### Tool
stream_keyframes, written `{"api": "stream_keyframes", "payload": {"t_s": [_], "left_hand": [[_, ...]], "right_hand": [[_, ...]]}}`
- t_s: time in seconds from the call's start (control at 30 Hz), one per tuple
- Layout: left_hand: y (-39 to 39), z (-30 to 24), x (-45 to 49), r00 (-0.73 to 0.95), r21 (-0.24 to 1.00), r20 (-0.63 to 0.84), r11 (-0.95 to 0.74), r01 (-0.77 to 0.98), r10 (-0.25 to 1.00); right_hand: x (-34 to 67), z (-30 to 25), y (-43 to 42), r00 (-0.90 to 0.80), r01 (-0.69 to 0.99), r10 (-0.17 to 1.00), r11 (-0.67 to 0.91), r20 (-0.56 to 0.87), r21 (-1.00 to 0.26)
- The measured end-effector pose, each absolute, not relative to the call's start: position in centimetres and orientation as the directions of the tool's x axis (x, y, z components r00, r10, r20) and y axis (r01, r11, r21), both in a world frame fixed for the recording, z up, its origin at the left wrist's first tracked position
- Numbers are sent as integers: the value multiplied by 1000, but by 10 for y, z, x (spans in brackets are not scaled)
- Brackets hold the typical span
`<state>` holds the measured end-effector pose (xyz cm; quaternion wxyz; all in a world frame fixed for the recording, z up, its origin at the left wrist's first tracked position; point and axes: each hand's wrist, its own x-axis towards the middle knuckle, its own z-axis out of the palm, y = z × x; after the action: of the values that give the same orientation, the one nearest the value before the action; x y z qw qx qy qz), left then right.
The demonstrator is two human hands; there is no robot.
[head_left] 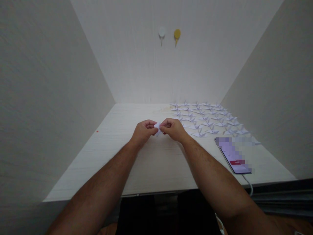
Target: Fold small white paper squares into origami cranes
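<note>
A small folded piece of white paper (pixel 157 125) is held up between my two hands over the middle of the table. My left hand (pixel 145 131) pinches its left side between thumb and fingers. On the other side, my right hand (pixel 172 128) grips the paper the same way, fingertips close to those of the left. The exact folds are partly hidden by my fingers. Just beyond my right hand stand several rows of white origami cranes (pixel 207 124), the nearest of them close to my right wrist.
A tablet (pixel 232 155) with a lit screen lies at the right front, its white cable (pixel 249 186) running over the table edge. Panels enclose the white table (pixel 117 130) on three sides. A white hook (pixel 161 32) and a yellow hook (pixel 177 34) are on the back panel.
</note>
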<state>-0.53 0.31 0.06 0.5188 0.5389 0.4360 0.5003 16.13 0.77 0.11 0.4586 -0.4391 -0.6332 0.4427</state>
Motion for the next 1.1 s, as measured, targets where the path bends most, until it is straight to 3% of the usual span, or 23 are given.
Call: {"api": "stream_keyframes", "payload": {"t_s": [0.2,0.6,0.87,1.1], "left_hand": [[4,-2,-6,141,995,82,-72,-70,987],[3,-1,-5,174,997,76,-71,-31,982],[1,4,-10,194,992,66,-85,95,979],[4,1,-8,117,999,35,-30,-44,993]], "right_hand": [[161,0,8,-174,194,957,263,230,-945],[159,1,8,-174,124,953,270,247,-955],[158,-3,8,-188,90,957,242,222,-966],[153,-2,5,-187,-36,976,108,113,-993]]}}
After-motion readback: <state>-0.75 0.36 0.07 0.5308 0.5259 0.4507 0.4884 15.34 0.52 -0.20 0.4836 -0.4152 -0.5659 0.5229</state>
